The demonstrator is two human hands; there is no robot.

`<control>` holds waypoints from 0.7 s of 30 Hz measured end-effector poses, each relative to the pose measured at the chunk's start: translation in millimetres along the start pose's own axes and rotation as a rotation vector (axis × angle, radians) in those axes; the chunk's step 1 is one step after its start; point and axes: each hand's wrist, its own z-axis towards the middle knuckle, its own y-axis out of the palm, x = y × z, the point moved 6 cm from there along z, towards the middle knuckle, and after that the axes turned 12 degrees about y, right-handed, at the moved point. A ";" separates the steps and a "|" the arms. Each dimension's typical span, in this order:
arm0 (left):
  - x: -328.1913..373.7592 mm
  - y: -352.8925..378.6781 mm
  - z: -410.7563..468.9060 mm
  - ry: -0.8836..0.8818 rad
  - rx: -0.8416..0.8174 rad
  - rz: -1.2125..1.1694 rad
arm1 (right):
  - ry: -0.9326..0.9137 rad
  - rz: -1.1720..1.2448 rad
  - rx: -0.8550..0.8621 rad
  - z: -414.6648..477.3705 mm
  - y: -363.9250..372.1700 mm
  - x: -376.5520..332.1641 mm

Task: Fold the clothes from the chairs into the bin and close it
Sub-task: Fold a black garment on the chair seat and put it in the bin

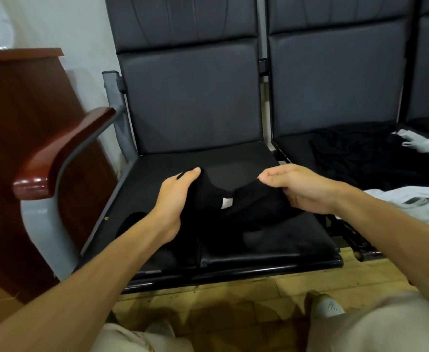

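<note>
A black garment (233, 212) with a small white label lies bunched on the seat of the left black chair (271, 250). My left hand (177, 191) grips its left shoulder near the collar. My right hand (294, 186) pinches the right shoulder, fingers curled round the cloth. Both hands hold the collar edge slightly above the seat. More clothes wait on the chair to the right: a black heap (360, 158) and white pieces (411, 201). No bin is in view.
A wooden armrest (63, 153) on a grey metal frame stands at the left, beside a brown wooden cabinet (17, 123). Padded chair backs (193, 97) rise behind the seats. My knees and a white shoe (327, 307) are over the wooden floor below.
</note>
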 end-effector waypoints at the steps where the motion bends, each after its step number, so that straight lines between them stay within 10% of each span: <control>1: 0.2 4.3 -6.1 -0.038 -0.084 -0.012 | 0.035 -0.055 -0.091 -4.9 8.8 1.3; 5: -9.5 11.4 -35.4 -0.270 -0.500 0.124 | 0.343 -0.374 -0.459 -29.6 47.7 19.6; 8: -19.9 6.1 -50.4 -0.313 -0.776 0.344 | 0.436 -0.609 -0.421 -28.8 49.7 34.9; 15: -23.6 -32.2 -20.0 0.010 -0.387 0.597 | 0.238 -0.878 0.114 0.3 13.3 34.8; 21: -45.3 -49.7 -11.7 0.055 -0.644 1.077 | 0.113 -0.857 0.055 18.3 32.8 30.5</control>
